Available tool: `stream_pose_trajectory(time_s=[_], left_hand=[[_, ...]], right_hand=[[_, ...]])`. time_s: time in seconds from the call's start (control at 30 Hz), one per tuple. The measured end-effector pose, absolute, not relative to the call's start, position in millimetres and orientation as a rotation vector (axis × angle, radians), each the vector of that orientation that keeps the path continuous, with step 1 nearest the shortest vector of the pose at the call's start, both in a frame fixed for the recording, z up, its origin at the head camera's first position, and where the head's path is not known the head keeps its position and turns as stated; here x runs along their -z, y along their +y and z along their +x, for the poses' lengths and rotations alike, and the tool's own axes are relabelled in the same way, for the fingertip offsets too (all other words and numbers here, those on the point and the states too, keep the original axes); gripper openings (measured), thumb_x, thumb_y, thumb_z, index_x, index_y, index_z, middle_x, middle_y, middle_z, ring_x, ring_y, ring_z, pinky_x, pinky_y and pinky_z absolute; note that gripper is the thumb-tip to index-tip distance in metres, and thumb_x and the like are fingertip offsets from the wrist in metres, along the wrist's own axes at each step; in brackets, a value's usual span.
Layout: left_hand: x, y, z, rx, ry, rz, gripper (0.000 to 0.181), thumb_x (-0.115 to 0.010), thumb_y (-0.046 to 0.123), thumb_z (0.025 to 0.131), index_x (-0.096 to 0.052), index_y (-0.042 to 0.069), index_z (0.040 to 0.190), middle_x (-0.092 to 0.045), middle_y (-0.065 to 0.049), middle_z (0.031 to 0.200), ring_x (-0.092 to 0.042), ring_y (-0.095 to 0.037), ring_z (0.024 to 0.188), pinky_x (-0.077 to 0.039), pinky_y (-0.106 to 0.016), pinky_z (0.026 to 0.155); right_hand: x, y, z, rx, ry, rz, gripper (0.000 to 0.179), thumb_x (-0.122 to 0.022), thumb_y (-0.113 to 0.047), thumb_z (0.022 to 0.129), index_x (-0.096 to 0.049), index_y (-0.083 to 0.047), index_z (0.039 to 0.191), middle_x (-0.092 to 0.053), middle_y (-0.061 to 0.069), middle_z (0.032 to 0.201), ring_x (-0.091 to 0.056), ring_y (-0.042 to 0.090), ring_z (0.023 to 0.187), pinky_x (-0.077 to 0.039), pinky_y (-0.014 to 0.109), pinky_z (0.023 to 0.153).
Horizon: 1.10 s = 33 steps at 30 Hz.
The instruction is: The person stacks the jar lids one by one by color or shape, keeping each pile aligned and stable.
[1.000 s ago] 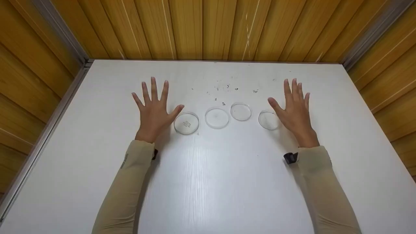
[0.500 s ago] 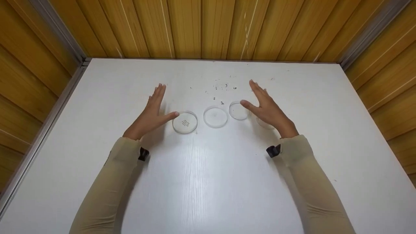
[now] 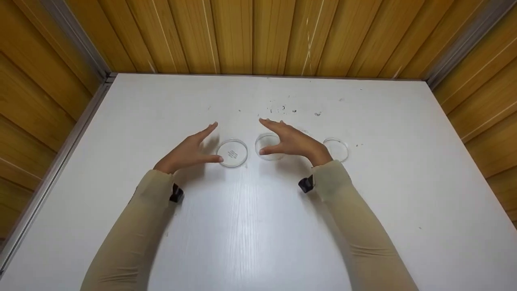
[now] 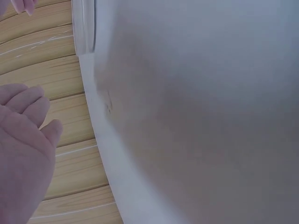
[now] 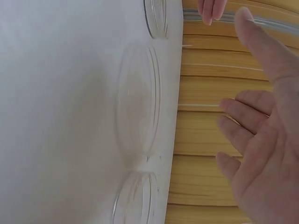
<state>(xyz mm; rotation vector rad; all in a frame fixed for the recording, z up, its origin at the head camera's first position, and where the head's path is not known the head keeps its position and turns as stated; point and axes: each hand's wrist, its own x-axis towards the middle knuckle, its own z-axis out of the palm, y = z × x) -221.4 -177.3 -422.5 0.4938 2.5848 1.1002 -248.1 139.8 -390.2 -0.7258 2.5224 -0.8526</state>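
Several clear round petri dishes lie in a loose row on the white table. My left hand is beside the leftmost dish, which has small print on it. In the head view the thumb tip overlaps that dish's rim; its fingers are extended and hold nothing. Over the middle dish hovers my right hand, thumb and fingers spread apart, nothing held. It mostly hides another dish behind it. The right wrist view shows the right hand raised off the table, with the middle dish to one side.
Another petri dish lies right of the right wrist. Small dark specks mark the table behind the dishes. Wood-patterned panels stand along the back and both sides. Each wrist wears a small black device.
Both hands have turned inward from a spread, fingers-forward pose. My right hand has moved left, from the rightmost dish to over the middle one. The dishes stay where they were.
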Motion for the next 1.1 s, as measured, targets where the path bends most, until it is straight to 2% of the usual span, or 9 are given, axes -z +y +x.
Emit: stream_pose_trajectory(time_s=[0.13,0.23,0.4,0.47,0.67,0.87,1.1], left_hand=[[427,-175,-223,-1.074,2.543,0.513,0.101,-0.08,0.042,0.076,-0.019,0.023,0.155,-0.018,0.001,0.161,-0.016,-0.023,0.149,-0.019,-0.049,0.119],[430,-174,-226,-1.055,2.515,0.518,0.1,-0.08,0.04,0.076,-0.022,0.019,0.154,-0.021,0.0,0.16,-0.017,-0.024,0.148,-0.019,-0.048,0.119],[434,-173,-230,-1.038,2.501,0.535,0.097,-0.082,0.035,0.076,-0.026,0.014,0.153,-0.025,-0.003,0.159,-0.02,-0.023,0.148,-0.019,-0.046,0.12],[435,-173,-231,-1.03,2.495,0.537,0.096,-0.082,0.033,0.075,-0.028,0.012,0.152,-0.027,-0.003,0.158,-0.021,-0.023,0.148,-0.02,-0.045,0.12],[440,-171,-232,-0.996,2.489,0.519,0.094,-0.082,0.03,0.075,-0.03,0.012,0.151,-0.03,-0.003,0.157,-0.021,-0.02,0.147,-0.019,-0.042,0.12],[439,-170,-229,-0.992,2.512,0.504,0.084,-0.08,0.023,0.079,-0.035,0.012,0.149,-0.035,-0.003,0.155,-0.026,-0.02,0.145,-0.022,-0.04,0.119],[438,-169,-227,-0.994,2.538,0.504,0.079,-0.08,0.023,0.079,-0.041,0.011,0.146,-0.041,-0.005,0.151,-0.032,-0.021,0.143,-0.026,-0.041,0.118]], right_hand=[[398,121,-252,0.82,2.483,-0.762,0.096,-0.074,-0.05,0.079,-0.021,-0.023,0.154,-0.019,0.0,0.161,-0.006,0.034,0.149,-0.009,0.044,0.122],[404,110,-254,0.797,2.461,-0.757,0.096,-0.076,-0.047,0.078,-0.022,-0.021,0.154,-0.021,-0.001,0.16,-0.009,0.029,0.15,-0.008,0.042,0.122],[413,93,-255,0.723,2.464,-0.847,0.095,-0.078,-0.038,0.079,-0.025,-0.008,0.152,-0.026,0.007,0.158,-0.02,0.02,0.148,-0.008,0.039,0.122],[415,88,-255,0.692,2.464,-0.893,0.094,-0.078,-0.035,0.08,-0.025,-0.003,0.151,-0.028,0.01,0.157,-0.023,0.021,0.147,-0.008,0.04,0.122],[420,76,-251,0.647,2.464,-0.891,0.094,-0.078,-0.035,0.08,-0.025,-0.003,0.151,-0.028,0.009,0.157,-0.024,0.02,0.147,-0.01,0.037,0.122],[421,69,-248,0.637,2.483,-0.856,0.092,-0.079,-0.032,0.079,-0.027,-0.004,0.151,-0.031,0.007,0.156,-0.027,0.019,0.146,-0.014,0.032,0.121],[423,69,-246,0.649,2.508,-0.863,0.086,-0.077,-0.029,0.082,-0.03,-0.005,0.15,-0.033,0.006,0.156,-0.027,0.019,0.145,-0.012,0.03,0.122]])
